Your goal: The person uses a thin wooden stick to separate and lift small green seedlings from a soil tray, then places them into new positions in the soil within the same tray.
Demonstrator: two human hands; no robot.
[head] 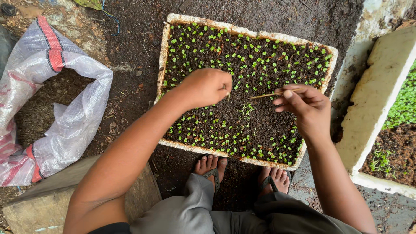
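Two bare hands work over one shallow white foam tray (164, 56) filled with dark soil and dotted with small green seedlings (260, 52), and we take that tray as our landmark. Our left hand (207, 86) hovers low over the tray's middle, fingers curled in tight and thumb pressed to forefinger, pinching something very small; it looks like a single thin seedling, though it is too tiny for us to be sure. Our right hand (305, 106) sits over the tray's right half, fingers closed on a thin pale wooden stick (271, 95) held like a pencil, its tip pointing left toward the bare soil between the hands. Holding it so seems to let the tip reach between plants without crushing them.

Seedlings stand in rows along the tray's far and near edges, while a strip across the middle is mostly bare, with a small loose clump of sprouts (247, 110) lying just below the stick's tip.

Just below the tray's near edge are our feet in grey sandals (212, 167), tucked close, as in a squat. Left of the tray, well apart, lies an open white woven sack with red stripes (65, 99). Right of the tray stands a second white foam box (372, 112) holding soil and denser greenery.
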